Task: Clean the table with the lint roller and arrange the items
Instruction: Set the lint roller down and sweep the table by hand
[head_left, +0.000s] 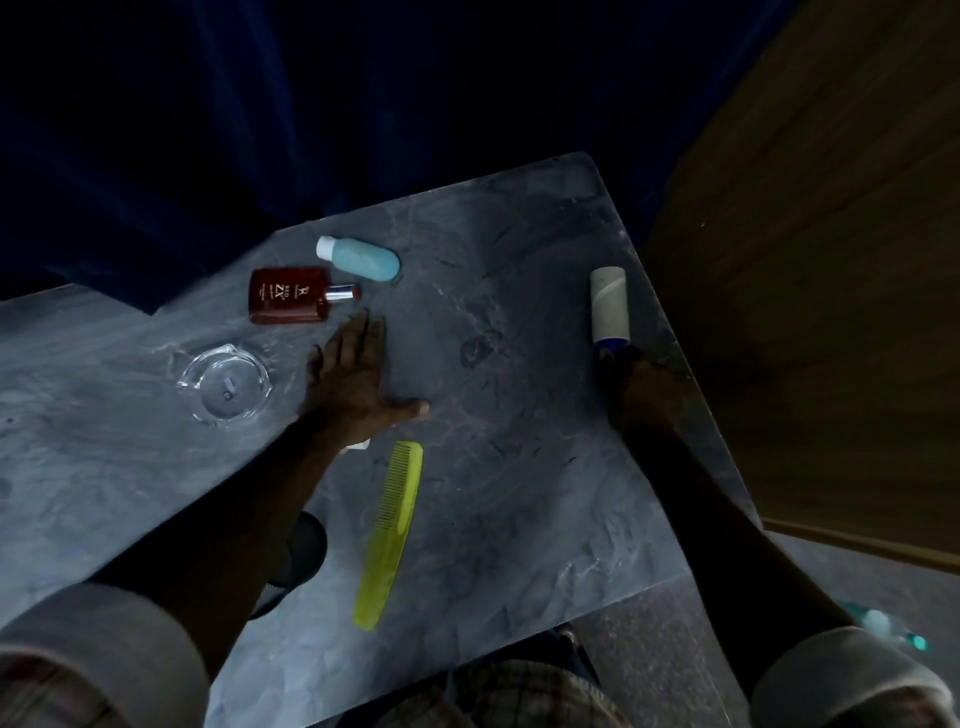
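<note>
The lint roller (609, 304) lies on the grey marble table (519, 493) near its right edge, white roll pointing away, blue handle gripped by my right hand (641, 384). My left hand (358, 374) rests flat on the table's middle, fingers straight. Just beyond its fingertips lie a dark red perfume bottle (288, 295) and a light blue bottle with a white cap (358, 258), both on their sides. A clear glass ashtray (224, 385) sits to the left. A yellow-green comb (392, 530) lies below my left hand.
A dark round object (306, 551) peeks out beside my left forearm, and a small white thing (358, 444) shows under my wrist. Dark blue curtain hangs behind the table. A wooden panel (831, 260) stands to the right. A plastic bottle (883, 626) lies on the floor.
</note>
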